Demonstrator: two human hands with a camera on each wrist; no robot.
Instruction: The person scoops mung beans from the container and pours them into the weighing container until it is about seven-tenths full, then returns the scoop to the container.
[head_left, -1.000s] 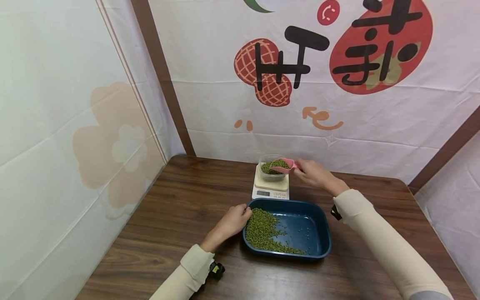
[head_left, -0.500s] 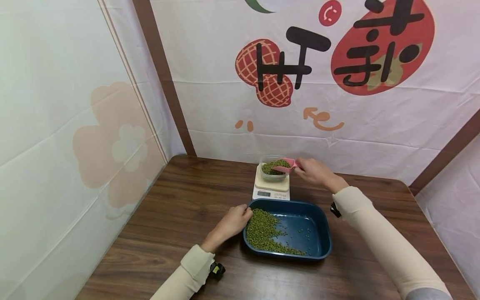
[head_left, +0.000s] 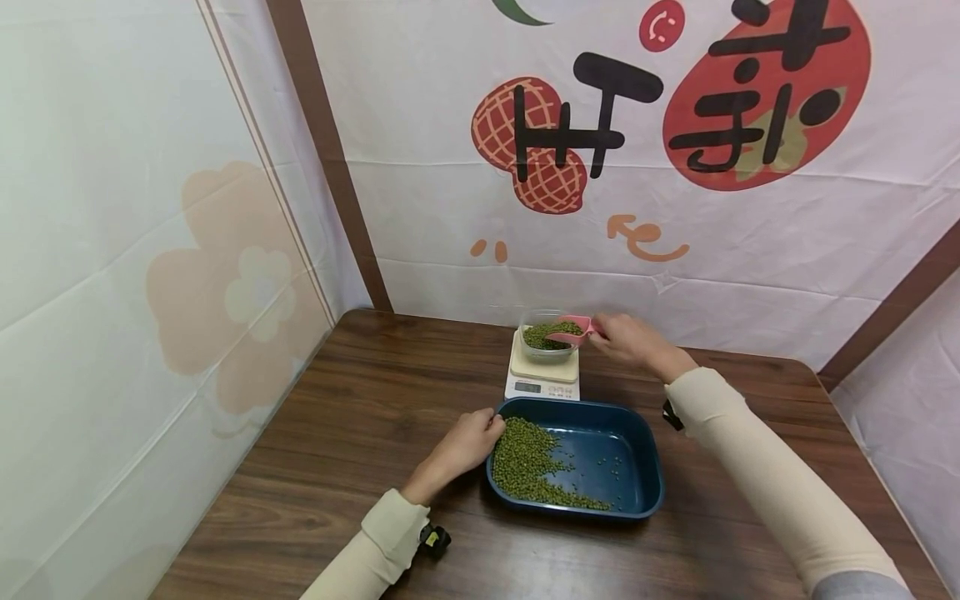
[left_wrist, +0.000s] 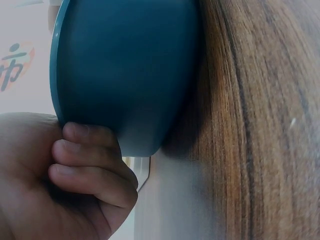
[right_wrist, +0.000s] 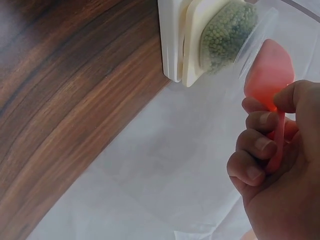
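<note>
My right hand grips the handle of a pink scoop, its fingers curled round it in the right wrist view. The scoop carries green beans and reaches over the rim of a clear plastic container. Green beans fill part of that container, which stands on a white kitchen scale. My left hand holds the left rim of a blue tray, with fingers curled at its far left corner. Green beans are heaped along the tray's left side and front.
The brown wooden table bears the scale at its back edge, right behind the tray. A printed fabric wall rises close behind, and another fabric wall stands on the left. The scale's display faces the tray.
The scoop has shifted very slightly to the right over the container. My left hand and the tray stay in place.
</note>
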